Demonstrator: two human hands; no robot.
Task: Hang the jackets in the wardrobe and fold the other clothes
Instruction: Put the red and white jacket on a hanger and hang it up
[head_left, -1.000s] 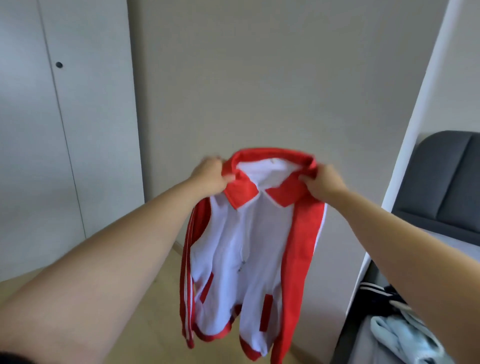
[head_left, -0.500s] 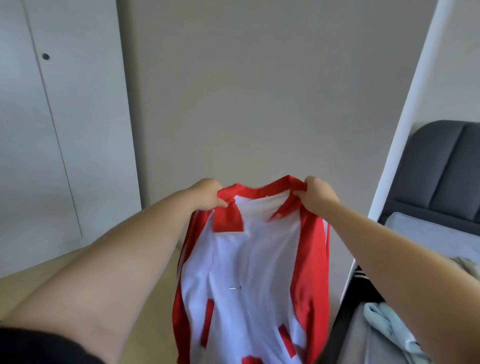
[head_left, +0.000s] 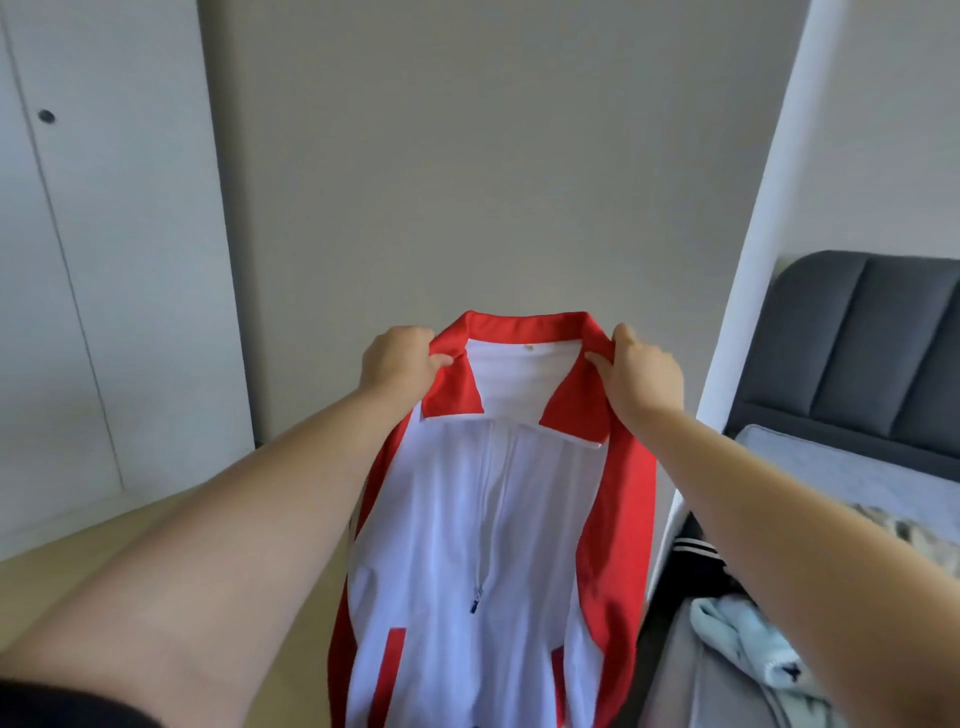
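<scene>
Both arms reach forward, left hand (head_left: 397, 364) and right hand (head_left: 641, 376) pinching the red-and-white track jacket (head_left: 493, 545) by its collar corners.

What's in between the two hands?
In the head view, the jacket's red collar stretches between the left hand and the right hand, with the white lining showing just below it. Each hand pinches one collar end.

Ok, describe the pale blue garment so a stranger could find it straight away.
Start at the dark grey padded headboard on the right and drop to the bed's near end. There lies the pale blue garment, crumpled, just below a black garment with white stripes; it alone there is light blue.
</scene>
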